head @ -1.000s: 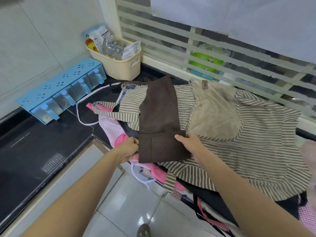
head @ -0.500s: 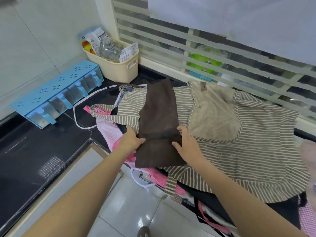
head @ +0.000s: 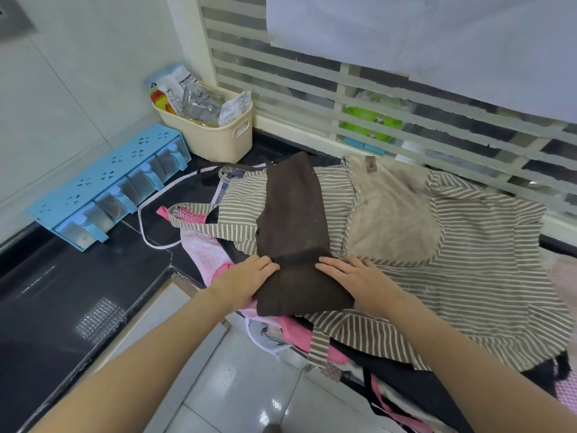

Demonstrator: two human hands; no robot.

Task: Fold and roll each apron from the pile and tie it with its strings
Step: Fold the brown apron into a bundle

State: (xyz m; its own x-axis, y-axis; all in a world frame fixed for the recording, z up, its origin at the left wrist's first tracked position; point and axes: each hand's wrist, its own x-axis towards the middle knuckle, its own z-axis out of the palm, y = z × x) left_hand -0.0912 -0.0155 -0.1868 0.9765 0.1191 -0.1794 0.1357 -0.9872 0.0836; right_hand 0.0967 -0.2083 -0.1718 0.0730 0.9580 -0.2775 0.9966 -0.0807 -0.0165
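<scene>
A dark brown apron [head: 293, 220], folded into a long narrow strip, lies on top of a striped apron [head: 468, 270] that has a beige bib. Its near end is turned over into a short fold. My left hand [head: 246, 279] presses the fold's left edge with fingers laid on the cloth. My right hand [head: 359, 276] lies flat on the fold's right edge, fingers straight. Under both aprons sits a pile of pink, white and black aprons [head: 281, 335] spilling over the counter edge.
A blue spice-drawer rack [head: 103, 189] stands at the left on the black counter [head: 56, 295]. A cream basket [head: 218, 135] of packets sits in the corner. A white apron string [head: 156, 207] loops across the counter. Slatted window behind; tiled floor below.
Both hands moved up the brown strip, carrying its near end over into a fold. The left hand went from gripping the edge to pressing on the fold.
</scene>
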